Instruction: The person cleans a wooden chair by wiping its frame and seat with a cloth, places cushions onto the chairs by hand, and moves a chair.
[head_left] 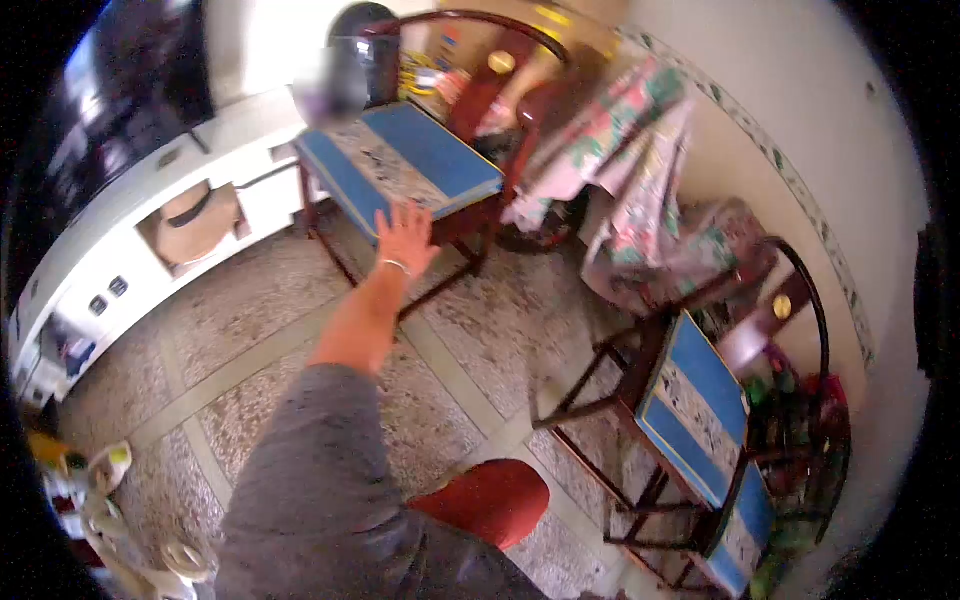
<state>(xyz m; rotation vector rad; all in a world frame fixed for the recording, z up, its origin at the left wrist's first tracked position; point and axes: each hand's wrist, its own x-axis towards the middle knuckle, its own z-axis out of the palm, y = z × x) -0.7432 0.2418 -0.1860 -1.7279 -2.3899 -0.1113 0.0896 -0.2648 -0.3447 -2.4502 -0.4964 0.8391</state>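
Note:
My left hand (405,238) reaches forward, palm down with its fingers spread, and a thin bracelet (396,265) circles the wrist. Nothing is held in it. It overlaps the front edge of a dark wooden chair's blue cushion (425,145), which has a pale patterned middle band; I cannot tell whether the fingers touch it. The grey sleeve (320,470) covers my upper arm. Below it shows a patch of red cloth (490,502). My right hand is out of view.
To the right stand more dark wooden chairs with blue cushions (695,410). A floral cloth (640,190) drapes over something by the wall. At left runs a white cabinet (130,265) with a straw hat (200,228) in its opening. Pale strips cross the speckled floor (250,420).

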